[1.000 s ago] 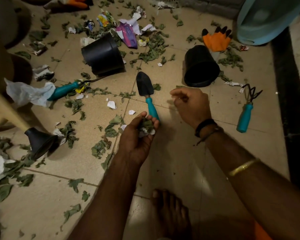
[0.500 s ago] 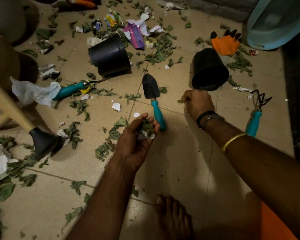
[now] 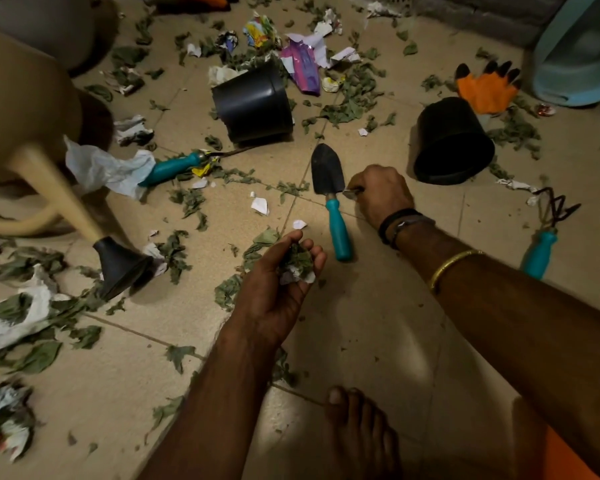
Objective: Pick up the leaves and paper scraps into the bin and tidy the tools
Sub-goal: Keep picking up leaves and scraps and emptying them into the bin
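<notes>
Overall: dim, warm yellowish indoor light with muted colours.
Brightest: soft pale patches on the floor [image 3: 395, 348] near, beside the foot [image 3: 361, 434].
Darkest: the far-right edge strip and far-left corner sink almost to black.
Shadows: soft-edged and dark under the right black pot [image 3: 452, 140] and beside the tan spout [image 3: 49, 188].
Sheen: the gold bangle [image 3: 454, 265] and the teal trowel handle [image 3: 340, 230] catch a little light.
Blur: near-left paper and leaves [image 3: 11, 317] are smeared, and the spout is soft.
Sharpness: the centre is crisp.
Distortion: tile joints bow towards the edges.
</notes>
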